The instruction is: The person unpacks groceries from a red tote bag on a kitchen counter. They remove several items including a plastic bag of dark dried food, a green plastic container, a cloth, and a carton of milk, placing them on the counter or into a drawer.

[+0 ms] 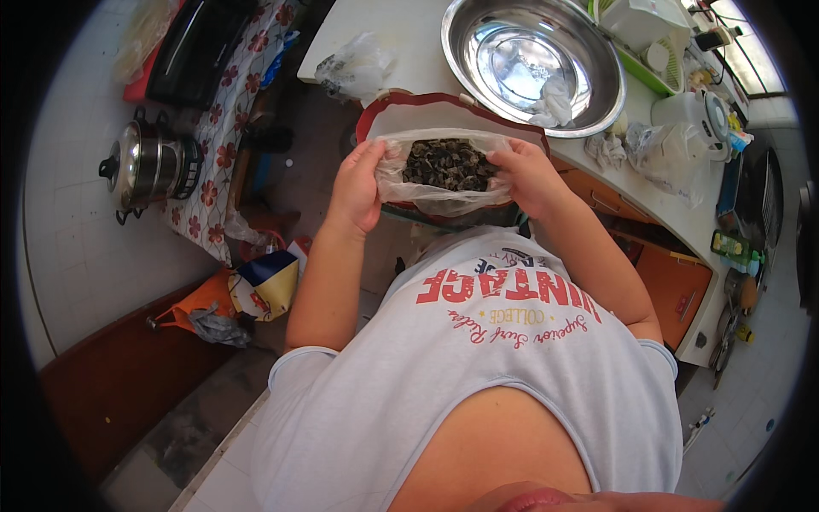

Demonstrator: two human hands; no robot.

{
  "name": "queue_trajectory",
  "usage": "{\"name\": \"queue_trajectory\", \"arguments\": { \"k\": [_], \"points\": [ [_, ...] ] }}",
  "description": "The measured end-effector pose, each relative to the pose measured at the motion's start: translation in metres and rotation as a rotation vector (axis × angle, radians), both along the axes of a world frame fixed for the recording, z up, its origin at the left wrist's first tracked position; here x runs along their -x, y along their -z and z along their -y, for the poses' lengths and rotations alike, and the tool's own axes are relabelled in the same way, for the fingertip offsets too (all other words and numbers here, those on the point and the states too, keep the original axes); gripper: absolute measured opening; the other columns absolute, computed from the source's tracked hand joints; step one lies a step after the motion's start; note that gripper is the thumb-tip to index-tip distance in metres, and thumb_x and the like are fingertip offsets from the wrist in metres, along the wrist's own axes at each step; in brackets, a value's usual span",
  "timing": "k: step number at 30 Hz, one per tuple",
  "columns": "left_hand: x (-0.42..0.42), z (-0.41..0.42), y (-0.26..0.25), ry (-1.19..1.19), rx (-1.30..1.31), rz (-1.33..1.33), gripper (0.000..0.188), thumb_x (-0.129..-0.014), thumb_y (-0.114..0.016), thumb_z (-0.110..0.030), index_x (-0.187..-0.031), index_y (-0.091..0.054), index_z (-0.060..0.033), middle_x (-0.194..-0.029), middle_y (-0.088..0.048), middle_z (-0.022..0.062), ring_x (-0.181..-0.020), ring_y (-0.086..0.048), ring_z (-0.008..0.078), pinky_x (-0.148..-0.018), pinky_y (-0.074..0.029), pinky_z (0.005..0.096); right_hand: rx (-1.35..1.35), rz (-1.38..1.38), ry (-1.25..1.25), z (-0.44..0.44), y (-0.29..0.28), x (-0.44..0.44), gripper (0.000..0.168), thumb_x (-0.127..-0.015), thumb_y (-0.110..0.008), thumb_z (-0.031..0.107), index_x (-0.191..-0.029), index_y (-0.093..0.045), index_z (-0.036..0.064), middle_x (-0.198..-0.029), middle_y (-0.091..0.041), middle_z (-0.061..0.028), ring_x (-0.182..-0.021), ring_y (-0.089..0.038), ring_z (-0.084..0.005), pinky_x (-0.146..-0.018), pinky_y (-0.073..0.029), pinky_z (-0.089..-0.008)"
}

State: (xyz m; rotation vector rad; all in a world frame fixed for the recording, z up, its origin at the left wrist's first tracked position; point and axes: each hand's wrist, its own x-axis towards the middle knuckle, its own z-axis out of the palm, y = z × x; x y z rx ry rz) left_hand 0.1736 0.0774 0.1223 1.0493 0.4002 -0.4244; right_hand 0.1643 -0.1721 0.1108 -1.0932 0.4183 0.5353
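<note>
A clear plastic bag (441, 201) is stretched wide at its mouth between my two hands. Dark, crinkled dried pieces, which look like dried black fungus (448, 166), lie inside it. My left hand (361, 185) grips the bag's rim on the picture's left side, and my right hand (528, 169) pinches the rim on the other side. Under and behind the bag is a larger red-edged bag with a pale lining (416, 118), its mouth spread; what it holds is hidden.
A large steel basin (470, 77) with crumpled plastic in it stands on the white counter (409, 38), just beyond my hands. Plastic bags (361, 67) lie beside it. Left are a steel pot (150, 160) and a flower-patterned table cover (214, 150). Orange drawers (595, 192) sit below the counter.
</note>
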Motion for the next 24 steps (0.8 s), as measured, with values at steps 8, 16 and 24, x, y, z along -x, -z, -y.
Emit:
{"name": "queue_trajectory", "arguments": {
  "k": [8, 16, 24],
  "points": [
    [0.003, 0.007, 0.009, -0.021, 0.071, 0.045, 0.022, -0.098, -0.046, -0.019, -0.108, -0.058, -0.0029, -0.099, -0.065, 0.0079, -0.088, -0.063, 0.0170, -0.080, -0.051, 0.0318, 0.250, -0.078, -0.147, 0.015, -0.003, -0.002, 0.019, -0.087, -0.060, 0.020, -0.089, -0.068, 0.002, -0.080, -0.064, -0.0021, -0.076, -0.057, -0.0099, -0.067, -0.046, -0.0266],
    [0.003, 0.007, 0.008, 0.033, 0.027, 0.017, 0.019, -0.098, -0.047, -0.022, -0.100, -0.060, -0.0073, -0.086, -0.065, -0.0001, -0.058, -0.052, 0.0027, -0.047, -0.039, 0.0175, 0.272, 0.078, -0.088, 0.022, -0.010, 0.004, 0.027, -0.091, -0.057, 0.025, -0.099, -0.068, 0.002, -0.093, -0.067, -0.0033, -0.083, -0.058, -0.0113, -0.076, -0.047, -0.0273],
    [0.005, 0.014, 0.016, 0.066, 0.103, -0.035, 0.018, -0.098, -0.048, -0.021, -0.099, -0.061, -0.0081, -0.084, -0.065, -0.0020, -0.053, -0.049, -0.0008, -0.040, -0.035, 0.0143, 0.002, -0.063, 0.140, 0.021, -0.011, 0.007, 0.027, -0.096, -0.053, 0.027, -0.103, -0.065, 0.004, -0.102, -0.064, -0.0055, -0.096, -0.058, -0.0169, -0.085, -0.048, -0.0341]
  ]
}}
